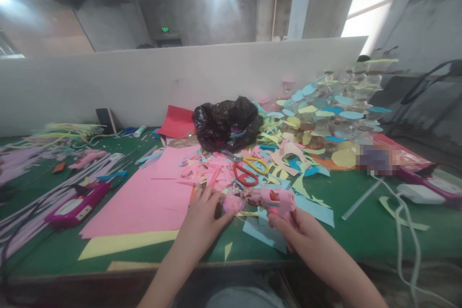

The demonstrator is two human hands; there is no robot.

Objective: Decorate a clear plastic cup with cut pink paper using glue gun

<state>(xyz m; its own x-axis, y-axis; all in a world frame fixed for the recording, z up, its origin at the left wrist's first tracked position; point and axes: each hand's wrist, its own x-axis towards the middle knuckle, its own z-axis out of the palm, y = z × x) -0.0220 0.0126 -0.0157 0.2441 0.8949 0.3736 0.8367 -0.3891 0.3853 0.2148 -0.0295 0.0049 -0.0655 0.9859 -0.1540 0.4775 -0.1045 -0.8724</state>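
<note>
My right hand (294, 226) is closed around the handle of a pink glue gun (276, 199), which has a small red light and points left. Its nozzle is at a small, clear, purplish round piece (233, 203). My left hand (207, 211) holds that piece between thumb and fingers at its left side. Just beyond lie scissors with a red handle (245, 175) and a yellow handle (257, 165), among pink, yellow and blue paper scraps. Pink paper sheets (144, 197) lie left of my left hand.
A black plastic bag (227, 122) stands at the back. Stacked clear pieces with coloured paper discs (350, 115) fill the back right. Purple power strips lie left (77, 205) and right (429, 185). A white cable (399, 211) hangs over the front edge at right.
</note>
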